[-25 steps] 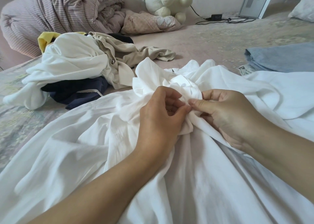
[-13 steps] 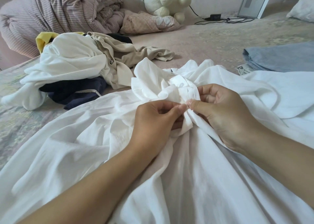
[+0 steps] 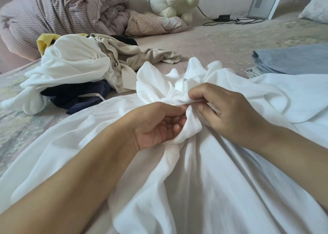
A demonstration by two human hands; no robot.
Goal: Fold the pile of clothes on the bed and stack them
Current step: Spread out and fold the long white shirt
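Two hands pinch a bunched knot in the big white cloth garment.
It lies in the middle of the frame; left hand and right hand both grip it, likely to untangle it for folding.

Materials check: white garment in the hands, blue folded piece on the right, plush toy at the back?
White garment: thin matte woven cloth, probably cotton; fine soft creases, light showing through the folds. Both hands pinch its bunched part, left hand, right hand.
Blue folded piece: thicker matte fabric, possibly denim or brushed cotton; can't confirm.
Plush toy: cream fuzzy pile fabric, stuffed.
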